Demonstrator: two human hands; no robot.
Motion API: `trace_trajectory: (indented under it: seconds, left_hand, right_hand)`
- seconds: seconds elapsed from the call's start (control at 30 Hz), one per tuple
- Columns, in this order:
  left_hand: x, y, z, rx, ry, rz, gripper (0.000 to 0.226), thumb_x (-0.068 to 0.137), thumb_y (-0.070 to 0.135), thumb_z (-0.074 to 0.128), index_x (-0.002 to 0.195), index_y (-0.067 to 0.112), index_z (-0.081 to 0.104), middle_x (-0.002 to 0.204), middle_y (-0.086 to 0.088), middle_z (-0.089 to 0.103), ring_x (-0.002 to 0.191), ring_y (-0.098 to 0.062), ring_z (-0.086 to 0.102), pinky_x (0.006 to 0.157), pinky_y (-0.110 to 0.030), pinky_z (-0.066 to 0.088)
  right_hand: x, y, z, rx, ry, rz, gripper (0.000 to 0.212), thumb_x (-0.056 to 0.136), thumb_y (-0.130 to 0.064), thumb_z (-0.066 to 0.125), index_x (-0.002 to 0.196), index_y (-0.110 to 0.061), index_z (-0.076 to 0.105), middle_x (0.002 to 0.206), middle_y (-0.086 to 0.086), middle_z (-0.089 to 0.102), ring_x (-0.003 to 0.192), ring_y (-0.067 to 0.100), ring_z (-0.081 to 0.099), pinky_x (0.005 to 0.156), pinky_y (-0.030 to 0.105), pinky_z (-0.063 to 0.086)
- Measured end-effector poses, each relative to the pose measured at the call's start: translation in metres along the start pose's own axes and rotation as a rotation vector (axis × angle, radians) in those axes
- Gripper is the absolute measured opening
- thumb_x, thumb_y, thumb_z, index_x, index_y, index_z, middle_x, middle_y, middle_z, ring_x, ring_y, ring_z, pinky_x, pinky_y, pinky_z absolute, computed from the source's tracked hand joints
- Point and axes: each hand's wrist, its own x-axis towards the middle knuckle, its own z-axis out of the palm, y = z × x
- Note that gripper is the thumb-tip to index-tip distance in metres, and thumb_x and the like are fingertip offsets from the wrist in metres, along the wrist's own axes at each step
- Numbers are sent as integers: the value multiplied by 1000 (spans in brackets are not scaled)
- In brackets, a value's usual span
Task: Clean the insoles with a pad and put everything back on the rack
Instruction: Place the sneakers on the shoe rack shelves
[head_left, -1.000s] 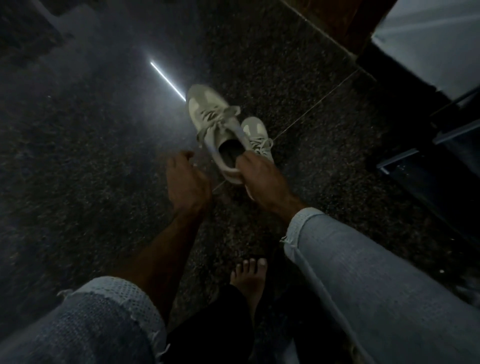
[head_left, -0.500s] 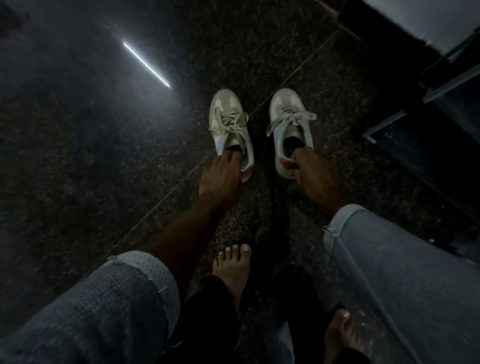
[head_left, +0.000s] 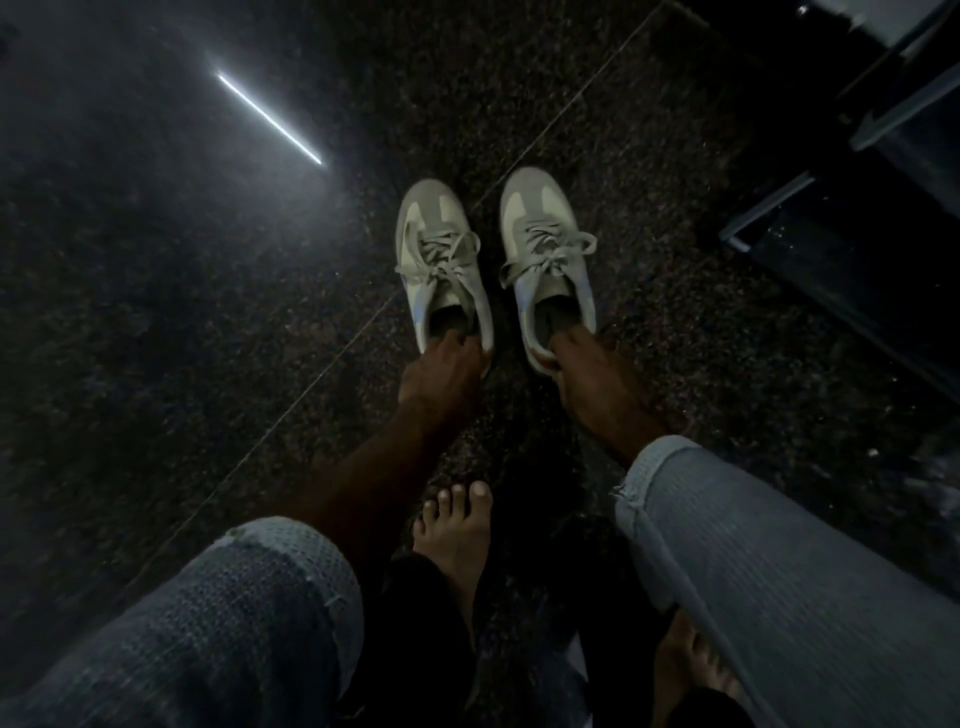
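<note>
Dim light. Two pale grey-green lace-up sneakers stand side by side, a narrow gap between them, toes pointing away from the camera, on a dark speckled stone floor (head_left: 182, 312).

Left sneaker (head_left: 441, 260): laces tied in a loose bow, heel end covered by the left hand (head_left: 441, 379). Fingers curl over the heel collar with the tips down in the dark opening; hand is clamped on the heel rim.

Right sneaker (head_left: 548, 254): laces also tied. The right hand (head_left: 597, 384) grips its heel end, thumb on the outside of the heel, fingers reaching into the opening. Insoles themselves too dark inside the shoes to make out.

Both forearms come out of rolled light-blue denim sleeves (head_left: 779, 571). Two bare feet on the floor below the hands; the left foot (head_left: 457, 530) sits between the arms, toes toward the sneakers.

A thin floor joint (head_left: 311, 384) runs diagonally under the sneakers. A bright white streak of reflected light (head_left: 270, 120) lies upper left. A dark metal-edged rack (head_left: 779, 208) stands at the upper right, near the right sneaker but apart from it.
</note>
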Motion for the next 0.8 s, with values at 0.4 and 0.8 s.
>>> trace_trajectory:
  seconds: [0.4,0.8]
  left_hand:
    - [13,0,22,-31,-4,-56,26,94,16,50,119,8,47,118,-15,56,109,-36,55,80,-47,46]
    - [-3,8,15,-3,70,-89,28,99,24,43,124,12,46,118,-14,59,112,-34,54,78,-42,45]
  right_hand:
    - [10,1,12,-56,-14,-73,25,74,-1,53,97,4,62,93,25,63,98,43,58,75,46,51]
    - [-1,-12,-1,30,85,-34,37,82,-15,27,87,-4,62,88,18,64,94,37,60,73,41,52]
